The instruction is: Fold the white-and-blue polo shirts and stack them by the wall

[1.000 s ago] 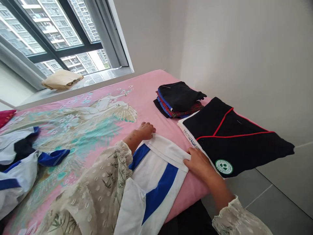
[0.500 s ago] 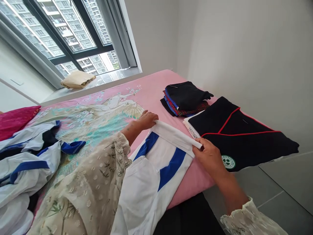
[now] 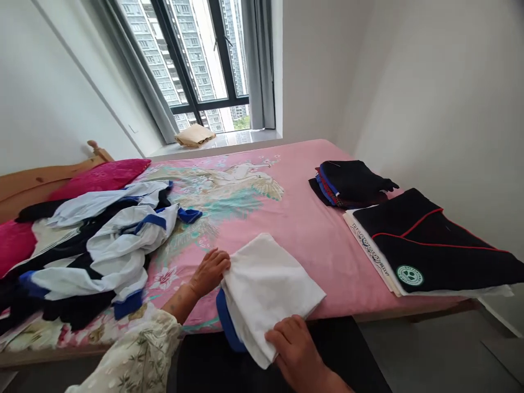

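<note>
A white-and-blue shirt [image 3: 272,278] lies folded into a compact bundle at the near edge of the pink bed sheet [image 3: 315,234]. Its white side faces up, and a blue part pokes out at the lower left. My left hand [image 3: 209,271] pinches the bundle's left edge with bent fingers. At the lower edge, my right hand [image 3: 293,344] grips the cloth, thumb underneath and out of sight. Part of the bundle overhangs a black surface [image 3: 339,349] in front of the bed.
Rumpled white, blue and black clothes [image 3: 135,234] are heaped on the left, near magenta pillows [image 3: 102,177]. To the right lie a folded black garment with red piping [image 3: 450,267] and a stack of dark folded clothes [image 3: 352,180]. A beige bundle [image 3: 195,135] rests on the windowsill.
The shirt has gone from partly spread out, its top edge held between both hands, to a smaller folded bundle. My hands have come lower and nearer, and the view has turned left.
</note>
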`<action>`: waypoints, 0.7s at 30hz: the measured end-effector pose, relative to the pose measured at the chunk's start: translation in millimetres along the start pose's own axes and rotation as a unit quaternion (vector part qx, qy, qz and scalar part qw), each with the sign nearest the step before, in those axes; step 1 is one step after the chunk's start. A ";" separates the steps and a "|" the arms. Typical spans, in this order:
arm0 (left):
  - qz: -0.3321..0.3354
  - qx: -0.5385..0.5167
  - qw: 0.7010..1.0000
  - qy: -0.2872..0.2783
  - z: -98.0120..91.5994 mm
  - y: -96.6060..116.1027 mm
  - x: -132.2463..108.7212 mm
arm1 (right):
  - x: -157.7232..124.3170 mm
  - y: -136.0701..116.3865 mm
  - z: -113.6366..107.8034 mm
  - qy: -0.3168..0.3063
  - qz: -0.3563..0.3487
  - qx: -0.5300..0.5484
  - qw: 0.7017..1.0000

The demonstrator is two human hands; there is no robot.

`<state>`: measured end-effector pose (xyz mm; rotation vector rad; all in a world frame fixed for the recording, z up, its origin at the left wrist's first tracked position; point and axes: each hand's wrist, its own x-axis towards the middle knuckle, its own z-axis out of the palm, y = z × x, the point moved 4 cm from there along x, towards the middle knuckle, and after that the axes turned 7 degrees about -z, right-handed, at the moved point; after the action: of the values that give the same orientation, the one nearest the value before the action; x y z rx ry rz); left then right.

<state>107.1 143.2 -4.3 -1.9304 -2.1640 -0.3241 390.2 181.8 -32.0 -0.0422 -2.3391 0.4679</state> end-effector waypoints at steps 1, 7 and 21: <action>-0.018 -0.003 1.000 -0.015 7.7 -1.5 -12.9 | -5.0 -2.7 9.3 -0.011 -0.003 -0.003 1.000; -0.039 -0.021 0.998 -0.040 12.2 -1.0 -31.5 | -9.8 -15.7 16.0 -0.080 0.021 -0.012 0.997; -0.187 -0.037 0.978 -0.083 20.9 90.9 -35.0 | -40.0 97.7 -48.5 0.007 0.235 -0.105 0.966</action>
<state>200.8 126.7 -33.5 -1.6252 -2.6629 -0.3189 442.0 281.9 -60.3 -0.7117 -2.3492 0.4390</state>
